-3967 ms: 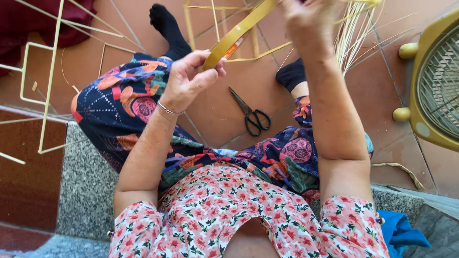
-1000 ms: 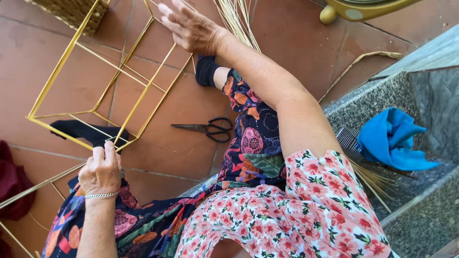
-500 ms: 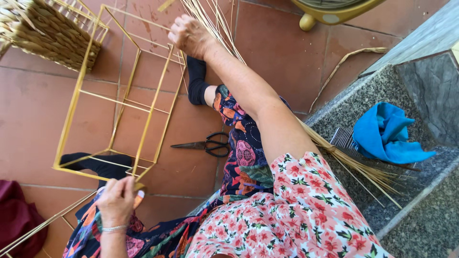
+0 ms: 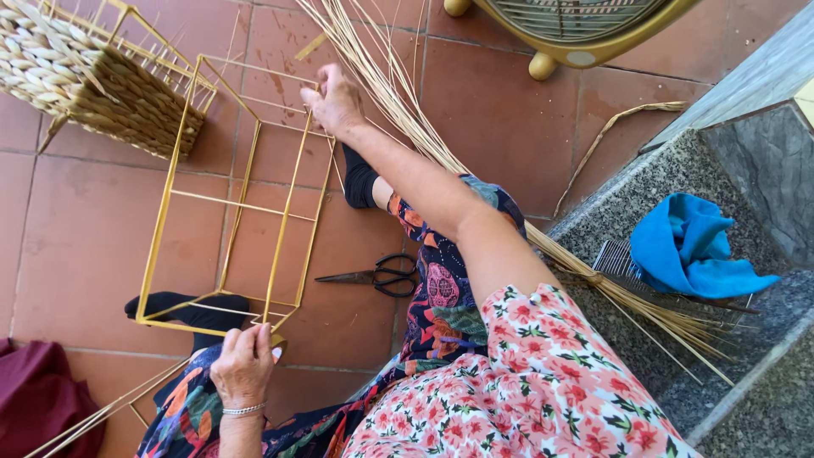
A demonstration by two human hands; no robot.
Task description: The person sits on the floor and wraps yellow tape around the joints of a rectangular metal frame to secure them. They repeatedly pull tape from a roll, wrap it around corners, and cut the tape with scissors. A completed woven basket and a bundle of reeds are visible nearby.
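A yellow wire box frame (image 4: 229, 199) lies on the terracotta floor between my legs. My left hand (image 4: 244, 365) grips its near corner close to my knee. My right hand (image 4: 336, 102) is stretched out to the frame's far end and closes on the top wire there, right beside a long bundle of pale straw stalks (image 4: 407, 110). Whether that hand also pinches a stalk I cannot tell. Black scissors (image 4: 377, 276) lie on the tiles by my right leg.
A half-woven straw basket on a yellow frame (image 4: 93, 80) sits far left. A yellow fan (image 4: 585, 25) stands at the top. On the granite step (image 4: 746, 339) at right lie a blue cloth (image 4: 691, 250) and a comb (image 4: 617, 259). Dark red fabric (image 4: 34, 394) lies lower left.
The view has swung left and nearer. The frame has shifted toward me and turned, my right hand has come down onto its far end, and the woven basket has come into sight.
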